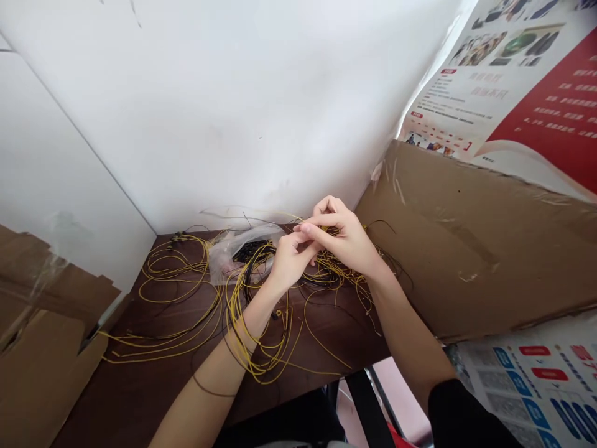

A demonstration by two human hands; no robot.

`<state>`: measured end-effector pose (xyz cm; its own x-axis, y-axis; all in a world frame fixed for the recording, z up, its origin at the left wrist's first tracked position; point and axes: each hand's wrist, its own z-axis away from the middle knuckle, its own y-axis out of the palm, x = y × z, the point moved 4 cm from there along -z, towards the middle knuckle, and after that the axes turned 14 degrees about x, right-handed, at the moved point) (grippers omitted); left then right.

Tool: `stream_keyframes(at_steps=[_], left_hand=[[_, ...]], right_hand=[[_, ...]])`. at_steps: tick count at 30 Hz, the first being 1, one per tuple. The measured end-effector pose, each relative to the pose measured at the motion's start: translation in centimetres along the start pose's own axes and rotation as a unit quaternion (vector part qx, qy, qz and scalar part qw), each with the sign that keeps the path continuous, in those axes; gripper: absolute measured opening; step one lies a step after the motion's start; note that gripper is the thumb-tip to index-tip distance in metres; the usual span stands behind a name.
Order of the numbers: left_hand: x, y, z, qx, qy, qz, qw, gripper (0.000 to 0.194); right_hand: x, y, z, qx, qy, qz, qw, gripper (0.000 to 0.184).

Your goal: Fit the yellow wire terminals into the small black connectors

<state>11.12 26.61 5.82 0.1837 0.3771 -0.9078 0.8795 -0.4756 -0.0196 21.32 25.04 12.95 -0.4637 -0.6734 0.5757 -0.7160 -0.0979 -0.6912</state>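
Observation:
My left hand [291, 258] and my right hand [342, 233] meet above the table, fingertips pinched together. A thin yellow wire [291, 215] runs out leftward from between the fingertips; its end in the grip is too small to make out. Loops of yellow and black wire [237, 311] hang at my left hand and cross my left forearm. Behind and below my right hand lies a tangled pile of yellow and black wires [333, 274]. Just left of my hands, a clear plastic bag [219, 261] holds small black parts [249, 250].
More coiled yellow wires [180, 267] lie on the left of the dark brown table [125, 386]. Cardboard stands at the right [466, 249] and left [41, 367]. A white wall [242, 112] closes off the back. A printed poster [522, 93] hangs at upper right.

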Motion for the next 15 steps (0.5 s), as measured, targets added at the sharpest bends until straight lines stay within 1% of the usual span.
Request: stream_keyframes(at_steps=[2,5,6,8,10,12,15], left_hand=[[-0.6,-0.2,0.3,-0.009,0.013,-0.002,1.000,0.021],[-1.4,-1.0,0.8,-0.029,0.024,0.002,0.999,0.021],[-1.5,-1.3,0.9,-0.039,0.026,0.009,0.999,0.020],[-1.9,-1.9,1.0,-0.062,0.031,0.035,0.997,0.017],[-2.3,-2.4,1.0,-0.083,0.042,0.073,0.993,0.016],[-3.0,-2.8,0.9,-0.103,0.059,0.117,0.986,0.015],[-4.2,-3.5,0.6,-0.131,0.089,0.196,0.968,0.013]], right_hand=[[-0.3,0.3,0.1,-0.015,-0.008,-0.062,0.998,0.014],[-1.8,0.7,0.8,-0.045,0.009,-0.172,0.984,0.017],[-2.5,1.1,1.1,-0.046,0.016,-0.206,0.977,0.020],[-3.6,1.9,1.6,-0.030,0.029,-0.256,0.966,0.024],[-4.5,2.9,2.2,-0.006,0.039,-0.273,0.961,0.024],[-5.3,3.5,2.5,0.004,0.052,-0.271,0.961,0.025],[-6.0,3.7,2.9,-0.011,0.067,-0.254,0.965,0.024]])
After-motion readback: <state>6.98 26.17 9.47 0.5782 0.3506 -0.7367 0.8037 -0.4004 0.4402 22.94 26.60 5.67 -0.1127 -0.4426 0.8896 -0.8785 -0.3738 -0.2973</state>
